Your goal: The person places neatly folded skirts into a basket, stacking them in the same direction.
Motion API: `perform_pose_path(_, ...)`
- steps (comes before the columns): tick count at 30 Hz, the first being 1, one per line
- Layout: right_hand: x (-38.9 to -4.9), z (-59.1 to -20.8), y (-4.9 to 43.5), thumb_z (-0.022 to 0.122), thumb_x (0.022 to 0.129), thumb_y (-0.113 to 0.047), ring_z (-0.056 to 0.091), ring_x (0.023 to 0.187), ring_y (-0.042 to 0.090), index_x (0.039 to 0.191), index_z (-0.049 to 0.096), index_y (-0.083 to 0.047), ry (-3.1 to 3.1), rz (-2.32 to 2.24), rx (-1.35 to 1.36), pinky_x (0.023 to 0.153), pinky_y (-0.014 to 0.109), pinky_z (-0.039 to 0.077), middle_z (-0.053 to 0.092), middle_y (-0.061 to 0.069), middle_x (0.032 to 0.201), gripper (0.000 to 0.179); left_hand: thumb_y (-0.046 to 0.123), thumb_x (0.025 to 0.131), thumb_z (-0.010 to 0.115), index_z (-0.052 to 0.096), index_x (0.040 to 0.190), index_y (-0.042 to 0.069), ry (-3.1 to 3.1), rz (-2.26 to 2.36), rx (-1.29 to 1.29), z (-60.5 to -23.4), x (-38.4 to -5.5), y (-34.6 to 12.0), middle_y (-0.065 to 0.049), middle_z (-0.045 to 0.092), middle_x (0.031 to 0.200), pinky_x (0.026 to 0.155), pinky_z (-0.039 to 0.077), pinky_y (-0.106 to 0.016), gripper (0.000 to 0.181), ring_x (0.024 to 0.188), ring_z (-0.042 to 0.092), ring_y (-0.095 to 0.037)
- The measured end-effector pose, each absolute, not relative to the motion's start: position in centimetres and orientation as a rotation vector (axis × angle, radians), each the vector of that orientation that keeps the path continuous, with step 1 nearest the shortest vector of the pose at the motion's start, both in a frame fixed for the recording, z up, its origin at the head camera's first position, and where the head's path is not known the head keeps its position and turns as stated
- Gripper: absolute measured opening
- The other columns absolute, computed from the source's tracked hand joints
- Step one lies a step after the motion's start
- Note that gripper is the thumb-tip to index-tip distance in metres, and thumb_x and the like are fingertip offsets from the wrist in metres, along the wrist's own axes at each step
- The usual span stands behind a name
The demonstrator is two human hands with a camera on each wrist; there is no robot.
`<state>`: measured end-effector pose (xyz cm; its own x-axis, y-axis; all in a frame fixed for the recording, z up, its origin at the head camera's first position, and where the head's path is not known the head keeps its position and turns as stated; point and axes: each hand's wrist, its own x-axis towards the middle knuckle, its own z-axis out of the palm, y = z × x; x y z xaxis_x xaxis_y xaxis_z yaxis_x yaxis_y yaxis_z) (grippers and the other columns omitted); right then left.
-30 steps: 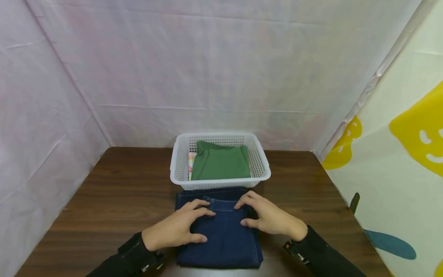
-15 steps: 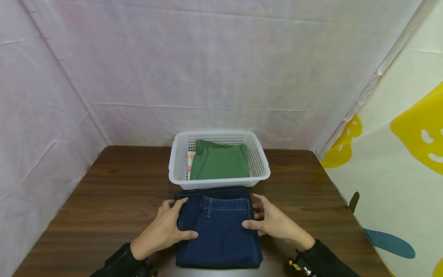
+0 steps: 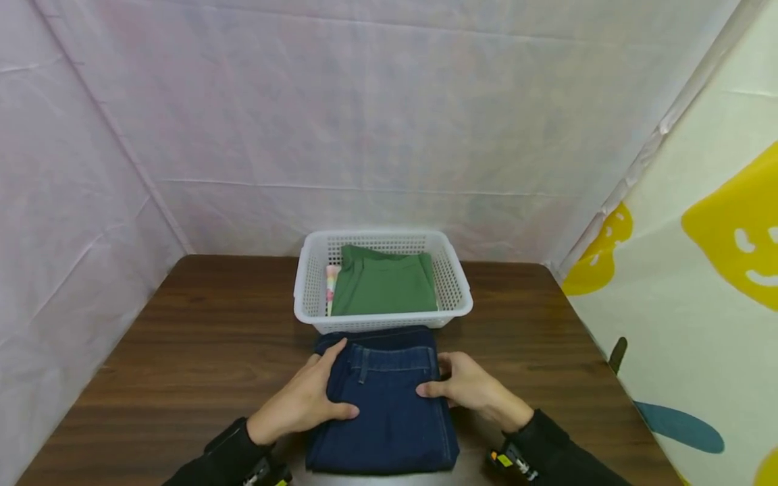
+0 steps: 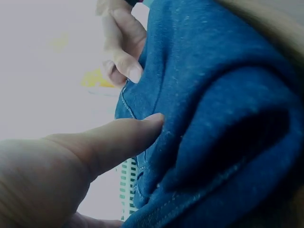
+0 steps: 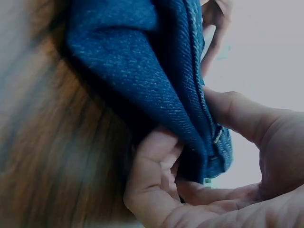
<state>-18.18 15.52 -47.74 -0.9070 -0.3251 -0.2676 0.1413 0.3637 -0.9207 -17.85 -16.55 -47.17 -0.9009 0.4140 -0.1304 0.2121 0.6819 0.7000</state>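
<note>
A folded pair of dark blue jeans (image 3: 389, 418) lies on the table, its waistband and belt loop at the far end. My left hand (image 3: 304, 395) grips its left side, the thumb on top and the index finger along the upper left corner; the other fingers are mostly hidden. In the left wrist view, the denim layers (image 4: 204, 95) bulge in a loose fold beside the thumb. On the opposite side my right hand (image 3: 471, 388) holds the edge, thumb on top. The right wrist view shows curled fingers (image 5: 154, 166) tucked under the denim.
Just beyond the jeans stands a white perforated plastic basket (image 3: 302, 297). Inside it lie a folded green garment (image 3: 385, 287) and a pale, pink-patterned item (image 3: 331, 280). The brown wooden table (image 3: 213, 337) is bordered by white fabric walls (image 3: 365, 135).
Both hands have moved from on top of the jeans outward to the two side edges and now grip them. The left edge is drawn inward a little near the waistband.
</note>
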Motion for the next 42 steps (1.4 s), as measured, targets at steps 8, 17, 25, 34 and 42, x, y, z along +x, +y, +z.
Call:
perform_pose_path(8,-18.7,-48.0,15.0,0.086,0.081,-0.024,0.07,0.086,0.024,0.115,0.066,-0.002,2.275,-1.523,-0.219,0.077,0.037,0.056,0.073,0.008,0.097,0.045,0.04,0.077,0.089,0.022,0.161,0.028,2.557,1.056,0.571,-47.2,-18.6,-15.9,-0.019,0.041,0.152,0.102,0.035,-0.067,0.108,0.141,0.027,-0.05)
perform_pose_path(17,-18.9,-48.4,15.0,0.085,0.083,-0.013,0.066,0.104,0.031,0.14,0.044,-0.001,2.104,-1.771,-0.26,0.084,0.042,0.056,0.065,0.015,0.122,0.071,0.034,0.083,0.085,0.018,0.161,0.033,2.411,1.208,0.603,-47.6,-19.0,-16.1,-0.012,0.034,0.157,0.101,0.041,-0.059,0.103,0.137,0.04,-0.037)
perform_pose_path(25,-18.5,-48.8,15.8,0.081,0.083,-0.003,0.061,0.113,0.035,0.146,0.035,-0.006,2.009,-1.861,-0.386,0.09,0.046,0.054,0.058,0.019,0.132,0.078,0.03,0.083,0.085,0.018,0.161,0.03,2.39,1.291,0.642,-47.9,-18.5,-15.9,-0.013,0.033,0.157,0.104,0.036,-0.059,0.103,0.139,0.037,-0.036)
perform_pose_path(34,-17.6,-47.5,16.6,0.082,0.085,-0.008,0.061,0.116,0.035,0.15,0.032,-0.008,2.018,-1.824,-0.422,0.09,0.046,0.054,0.059,0.017,0.134,0.082,0.032,0.085,0.083,0.017,0.161,0.034,2.384,1.337,0.707,-47.1,-17.6,-16.0,-0.007,0.032,0.158,0.106,0.036,-0.057,0.101,0.139,0.036,-0.03)
perform_pose_path(42,-16.7,-45.1,17.2,0.079,0.088,-0.007,0.063,0.111,0.037,0.149,0.035,-0.008,2.04,-1.802,-0.5,0.087,0.048,0.055,0.063,0.017,0.129,0.076,0.036,0.085,0.083,0.017,0.159,0.044,2.379,1.378,0.735,-45.3,-16.6,-15.7,0.0,0.033,0.156,0.103,0.039,-0.056,0.099,0.135,0.042,-0.025)
